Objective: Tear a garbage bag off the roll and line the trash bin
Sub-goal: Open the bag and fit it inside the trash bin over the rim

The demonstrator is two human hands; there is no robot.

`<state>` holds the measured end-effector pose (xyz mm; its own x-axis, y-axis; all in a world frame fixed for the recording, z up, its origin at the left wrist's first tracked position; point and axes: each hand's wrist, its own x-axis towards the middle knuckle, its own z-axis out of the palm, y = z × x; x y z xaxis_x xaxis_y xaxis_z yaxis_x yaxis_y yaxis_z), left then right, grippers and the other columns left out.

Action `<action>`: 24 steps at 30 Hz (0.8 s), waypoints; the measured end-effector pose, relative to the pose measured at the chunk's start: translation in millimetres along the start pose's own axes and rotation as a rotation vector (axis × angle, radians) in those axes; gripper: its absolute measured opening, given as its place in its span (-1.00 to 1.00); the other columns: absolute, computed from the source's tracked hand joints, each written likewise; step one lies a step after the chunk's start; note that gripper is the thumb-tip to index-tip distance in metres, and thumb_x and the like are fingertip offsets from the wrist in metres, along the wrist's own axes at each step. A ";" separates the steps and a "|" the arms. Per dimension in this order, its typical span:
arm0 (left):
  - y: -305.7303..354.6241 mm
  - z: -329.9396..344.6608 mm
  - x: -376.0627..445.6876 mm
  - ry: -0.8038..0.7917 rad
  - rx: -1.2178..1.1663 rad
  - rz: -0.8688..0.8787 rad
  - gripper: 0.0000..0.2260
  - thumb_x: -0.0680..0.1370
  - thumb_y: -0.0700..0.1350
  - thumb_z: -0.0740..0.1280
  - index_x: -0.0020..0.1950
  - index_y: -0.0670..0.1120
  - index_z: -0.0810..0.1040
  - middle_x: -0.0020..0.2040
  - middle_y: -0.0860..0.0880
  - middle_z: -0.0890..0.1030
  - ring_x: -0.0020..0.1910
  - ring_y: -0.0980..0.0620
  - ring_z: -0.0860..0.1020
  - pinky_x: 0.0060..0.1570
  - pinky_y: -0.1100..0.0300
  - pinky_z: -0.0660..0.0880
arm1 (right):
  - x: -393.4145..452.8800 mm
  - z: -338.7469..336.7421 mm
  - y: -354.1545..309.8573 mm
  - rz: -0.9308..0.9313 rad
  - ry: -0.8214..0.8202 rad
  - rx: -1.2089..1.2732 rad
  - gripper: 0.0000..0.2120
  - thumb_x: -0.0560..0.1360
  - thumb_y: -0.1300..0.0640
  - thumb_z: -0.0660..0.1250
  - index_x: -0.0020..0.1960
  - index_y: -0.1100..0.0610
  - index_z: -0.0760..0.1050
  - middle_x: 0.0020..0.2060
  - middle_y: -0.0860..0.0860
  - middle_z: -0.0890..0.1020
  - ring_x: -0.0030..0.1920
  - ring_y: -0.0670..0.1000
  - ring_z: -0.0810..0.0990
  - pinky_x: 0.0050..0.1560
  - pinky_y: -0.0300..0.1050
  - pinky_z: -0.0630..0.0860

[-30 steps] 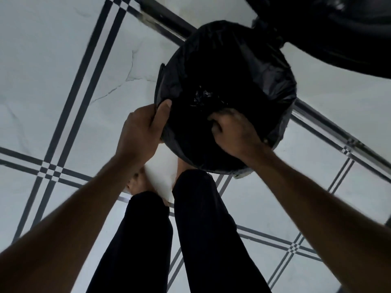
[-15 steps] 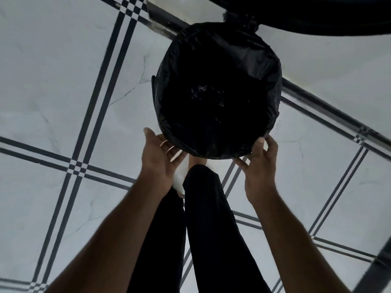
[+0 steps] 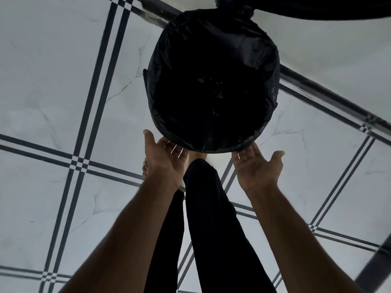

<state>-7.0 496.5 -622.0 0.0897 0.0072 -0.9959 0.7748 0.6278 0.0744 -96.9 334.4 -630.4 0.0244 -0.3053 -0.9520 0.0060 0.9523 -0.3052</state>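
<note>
A round trash bin (image 3: 148,81) stands on the tiled floor, lined with a black garbage bag (image 3: 211,85) whose edge is folded down over the rim all around. The bag's crinkled bottom shows deep inside. My left hand (image 3: 163,157) is palm up at the bin's near left side, fingertips under the bag's lower edge. My right hand (image 3: 256,163) is palm up at the near right side, fingers spread, fingertips at the bag's edge. Neither hand grips anything. The roll is not in view.
White floor tiles with dark double stripes (image 3: 80,161) lie all around. My legs in black trousers (image 3: 207,218) and a bare foot (image 3: 145,168) are just in front of the bin. A dark object (image 3: 317,7) overhangs the top right; a dark bar (image 3: 372,269) stands at lower right.
A second ago both hands gripped the bag at the rim, the right one inside it. They let go, dropped to the bin's near underside and turned palm up with fingers spread.
</note>
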 end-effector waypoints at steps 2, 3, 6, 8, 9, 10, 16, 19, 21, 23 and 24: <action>-3.7 -0.7 -1.0 0.018 0.024 0.005 -0.45 0.64 0.25 0.11 0.20 -0.19 0.58 0.23 -0.16 0.64 0.21 -0.13 0.61 0.26 -0.04 0.54 | -4.5 -7.2 5.2 0.040 0.000 -0.074 -0.23 0.56 -0.40 -0.02 0.42 0.20 0.40 0.25 0.13 0.59 0.25 0.14 0.58 0.20 0.20 0.54; -5.4 -0.2 -1.2 0.017 0.043 0.004 -0.46 0.64 0.26 0.09 0.22 -0.16 0.58 0.23 -0.14 0.64 0.23 -0.13 0.60 0.23 -0.04 0.54 | -8.2 -6.8 9.8 0.077 -0.002 -0.133 -0.22 0.54 -0.43 -0.02 0.42 0.16 0.39 0.31 0.14 0.53 0.33 0.16 0.50 0.28 0.29 0.45; -8.8 1.5 2.5 0.017 0.040 -0.002 -0.47 0.64 0.27 0.05 0.30 -0.08 0.56 0.23 -0.10 0.63 0.24 -0.13 0.58 -0.03 -0.06 0.59 | -17.4 3.5 25.8 0.171 -0.081 -0.132 -0.23 0.49 -0.47 0.03 0.41 0.10 0.38 0.35 0.19 0.48 0.39 0.24 0.44 0.33 0.44 0.33; -10.8 1.8 3.8 0.020 0.018 -0.003 -0.45 0.65 0.26 0.03 0.35 -0.09 0.53 0.24 -0.11 0.63 0.24 -0.13 0.58 -0.09 -0.06 0.59 | -18.3 10.9 33.1 0.178 -0.080 -0.013 -0.23 0.48 -0.45 0.10 0.39 0.14 0.38 0.28 0.24 0.53 0.29 0.30 0.52 0.30 0.44 0.37; -12.2 0.9 4.4 0.026 0.018 0.001 -0.45 0.66 0.25 0.02 0.37 -0.11 0.51 0.24 -0.11 0.63 0.24 -0.13 0.59 -0.10 -0.04 0.59 | -17.7 13.4 35.1 0.169 -0.042 0.032 -0.22 0.48 -0.44 0.13 0.39 0.17 0.37 0.24 0.26 0.55 0.25 0.31 0.55 0.28 0.42 0.41; -13.0 -0.4 5.3 0.024 0.028 0.004 -0.44 0.66 0.25 0.01 0.38 -0.13 0.50 0.24 -0.12 0.63 0.23 -0.13 0.60 -0.09 -0.03 0.59 | -16.7 15.4 36.5 0.155 -0.005 0.056 -0.22 0.48 -0.44 0.14 0.37 0.20 0.37 0.20 0.25 0.58 0.21 0.30 0.58 0.27 0.37 0.45; -2.9 -4.8 12.3 0.010 0.200 0.062 -0.44 0.68 0.22 -0.02 0.27 -0.18 0.55 0.13 -0.13 0.67 0.15 -0.08 0.63 0.21 0.03 0.53 | -3.6 19.0 19.4 0.045 0.069 0.055 -0.35 0.56 -0.31 0.15 0.16 0.29 0.54 0.06 0.17 0.67 0.14 0.15 0.65 0.23 0.06 0.56; 13.5 -1.7 21.3 0.210 0.398 0.225 -0.59 0.70 0.09 0.04 -0.01 -0.13 0.57 -0.09 -0.05 0.64 -0.02 0.02 0.62 -0.01 0.15 0.54 | -2.2 20.9 -0.6 -0.034 0.115 -0.096 -0.63 0.61 -0.03 0.24 0.14 0.30 0.49 -0.01 0.16 0.63 0.02 0.12 0.67 0.11 0.00 0.62; 33.5 5.3 21.8 0.252 0.380 0.270 -0.62 0.68 0.08 0.05 -0.17 -0.09 0.50 -0.20 0.00 0.59 -0.10 0.03 0.59 0.02 0.16 0.55 | -2.9 20.7 -17.6 -0.109 0.058 -0.188 -0.76 0.59 0.09 0.26 0.12 0.26 0.46 -0.07 0.14 0.60 -0.01 0.11 0.64 0.08 0.00 0.62; 50.7 13.2 19.1 0.115 0.359 0.280 -0.61 0.68 0.11 0.05 -0.12 -0.09 0.51 -0.16 -0.02 0.60 -0.07 0.01 0.60 0.14 0.10 0.56 | -3.1 26.1 -35.6 -0.181 -0.050 -0.348 -0.84 0.58 0.11 0.27 0.08 0.18 0.54 -0.11 0.07 0.64 -0.01 0.05 0.63 0.09 -0.06 0.59; 56.4 16.7 17.6 0.034 0.397 0.278 -0.59 0.69 0.14 0.04 -0.07 -0.09 0.52 -0.10 -0.03 0.61 -0.04 -0.01 0.61 0.14 0.08 0.56 | -3.4 30.8 -42.6 -0.208 -0.097 -0.440 -0.83 0.58 0.11 0.28 0.08 0.16 0.59 -0.08 0.04 0.68 0.01 0.03 0.64 0.11 -0.09 0.58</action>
<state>48.7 519.1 -634.5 0.3116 0.1618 -0.9363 0.9039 0.2533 0.3446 -66.4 295.0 -613.4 0.1604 -0.4674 -0.8694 -0.4019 0.7735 -0.4900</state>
